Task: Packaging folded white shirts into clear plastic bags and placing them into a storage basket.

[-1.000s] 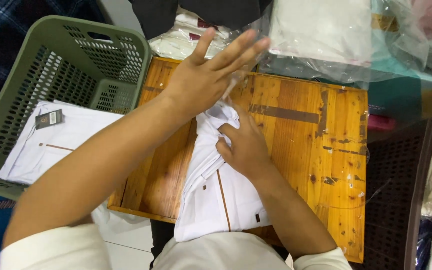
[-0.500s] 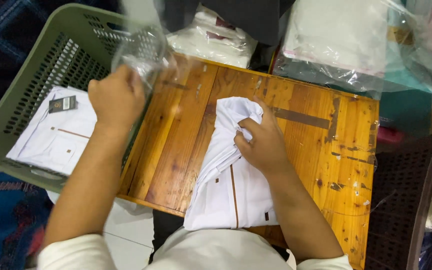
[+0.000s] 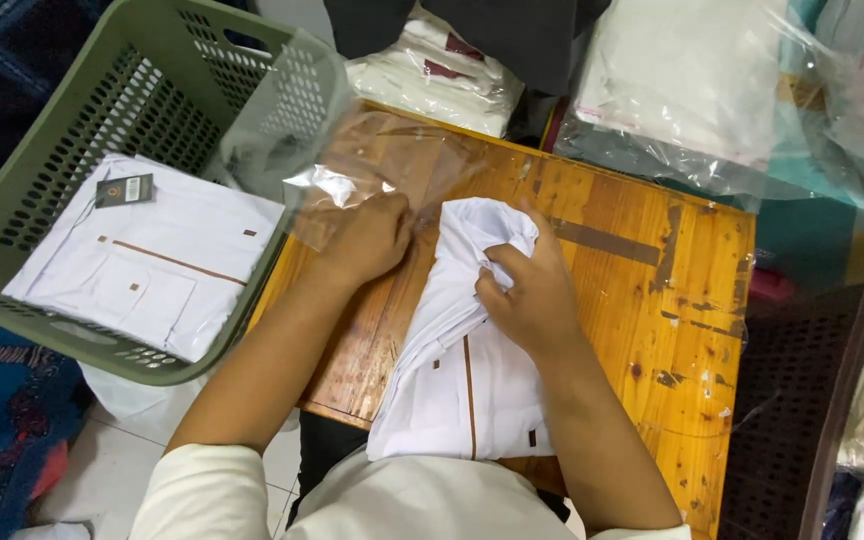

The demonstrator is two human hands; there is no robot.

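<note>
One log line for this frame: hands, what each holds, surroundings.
left hand: grips clear plastic bag | right hand: clutches folded white shirt | on wooden table | green basket beside

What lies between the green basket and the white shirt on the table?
In the head view, the left hand gripping a clear plastic bag, plus bare wooden table, separates green basket from white shirt.

A green basket [image 3: 42, 160] holds a folded white shirt [image 3: 142, 265] beside the wooden table [image 3: 642, 300], bagged garments [image 3: 682, 75] behind.
</note>
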